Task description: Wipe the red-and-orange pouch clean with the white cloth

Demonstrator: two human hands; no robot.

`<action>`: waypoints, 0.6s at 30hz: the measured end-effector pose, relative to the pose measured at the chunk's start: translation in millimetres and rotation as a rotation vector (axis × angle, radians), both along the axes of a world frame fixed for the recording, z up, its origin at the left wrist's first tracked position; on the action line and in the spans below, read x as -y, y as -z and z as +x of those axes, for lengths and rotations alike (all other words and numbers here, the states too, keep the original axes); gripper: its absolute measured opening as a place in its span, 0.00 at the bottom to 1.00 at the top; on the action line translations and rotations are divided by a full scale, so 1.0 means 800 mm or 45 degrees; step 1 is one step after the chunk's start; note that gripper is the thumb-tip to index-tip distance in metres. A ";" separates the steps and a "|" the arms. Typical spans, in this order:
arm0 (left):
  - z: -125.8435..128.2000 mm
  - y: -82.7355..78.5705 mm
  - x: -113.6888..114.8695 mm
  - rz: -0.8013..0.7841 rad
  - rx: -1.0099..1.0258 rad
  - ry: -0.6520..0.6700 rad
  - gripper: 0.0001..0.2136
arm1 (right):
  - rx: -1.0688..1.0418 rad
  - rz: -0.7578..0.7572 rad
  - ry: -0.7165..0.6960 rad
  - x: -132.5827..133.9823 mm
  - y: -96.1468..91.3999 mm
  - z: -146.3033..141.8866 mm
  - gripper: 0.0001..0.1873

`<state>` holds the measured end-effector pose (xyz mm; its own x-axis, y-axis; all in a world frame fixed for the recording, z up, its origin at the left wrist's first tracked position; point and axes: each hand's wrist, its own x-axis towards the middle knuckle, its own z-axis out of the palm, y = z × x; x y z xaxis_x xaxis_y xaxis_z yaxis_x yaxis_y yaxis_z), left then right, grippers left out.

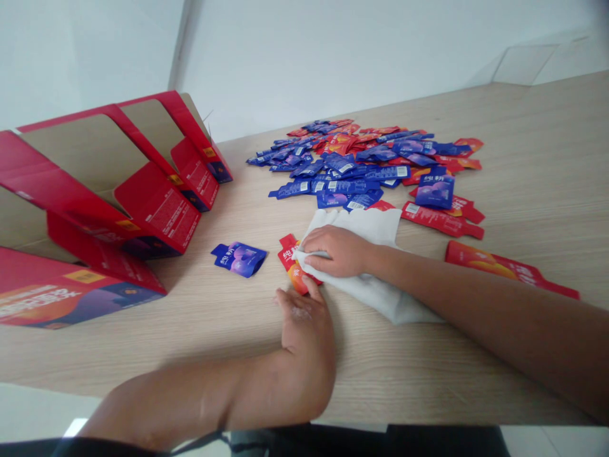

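My right hand [333, 249] presses a white cloth [375, 266] down onto a red-orange pouch [291, 260] lying on the wooden table [547, 190]; its fingers are curled over the cloth's edge. My left hand [304, 317] lies just below, its fingertips holding the lower end of the same pouch. A single blue pouch [240, 258] rests to the left of both hands.
A large spread of several blue and red pouches [366, 162] covers the table's far middle. A long red pouch [509, 270] lies at the right. Open red cardboard boxes [118, 184] stand at the left, reaching toward the front edge.
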<state>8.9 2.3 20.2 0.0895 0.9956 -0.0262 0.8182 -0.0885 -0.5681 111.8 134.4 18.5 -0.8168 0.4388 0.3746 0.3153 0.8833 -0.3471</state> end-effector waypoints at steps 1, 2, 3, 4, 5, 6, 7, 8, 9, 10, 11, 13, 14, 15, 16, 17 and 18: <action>0.000 0.000 0.000 0.010 0.015 0.000 0.25 | -0.004 -0.002 0.000 0.000 0.000 0.000 0.11; 0.000 0.000 0.000 0.018 0.024 0.000 0.25 | -0.006 -0.004 0.001 0.000 0.000 0.000 0.11; 0.000 0.000 0.000 0.026 0.028 0.000 0.25 | -0.008 -0.005 0.001 0.000 0.000 0.000 0.11; -0.001 0.000 0.000 0.033 0.031 0.001 0.25 | -0.009 -0.006 0.001 0.000 0.000 0.001 0.11; -0.001 0.000 0.000 0.037 0.035 0.006 0.25 | -0.011 -0.007 0.001 0.000 0.000 0.001 0.11; -0.001 -0.001 0.000 0.041 0.040 0.012 0.24 | -0.013 -0.009 0.003 0.001 0.000 0.001 0.11; -0.001 -0.001 0.000 0.042 0.045 0.017 0.24 | -0.015 -0.011 0.003 0.001 0.000 0.001 0.11; -0.001 -0.001 0.001 0.043 0.047 0.019 0.24 | -0.018 -0.011 0.003 0.001 0.000 0.001 0.11; -0.001 -0.001 0.001 0.044 0.043 0.019 0.24 | -0.022 -0.012 0.005 0.001 0.000 0.001 0.11; -0.001 -0.001 0.001 0.043 0.033 0.017 0.24 | -0.023 -0.011 0.006 0.001 0.000 0.001 0.11; -0.001 -0.001 0.001 0.040 0.022 0.013 0.24 | -0.022 -0.010 0.007 0.001 0.000 0.001 0.11; 0.000 -0.001 0.000 0.026 0.009 0.007 0.24 | -0.015 -0.007 0.010 0.001 0.001 0.001 0.11; 0.000 -0.001 0.000 0.020 0.008 0.004 0.24 | -0.010 -0.006 0.011 0.001 0.001 0.001 0.11; 0.000 -0.001 0.000 0.016 0.012 0.001 0.24 | -0.009 -0.004 0.011 0.001 0.001 0.001 0.11; 0.000 -0.001 0.000 0.015 0.017 -0.003 0.24 | -0.010 0.000 0.012 0.000 0.001 0.001 0.11; 0.000 -0.001 0.000 0.015 0.021 -0.003 0.24 | -0.011 0.003 0.012 0.000 0.001 0.001 0.11; 0.000 -0.001 0.000 0.016 0.018 -0.002 0.24 | -0.012 0.006 0.011 0.000 0.002 0.001 0.11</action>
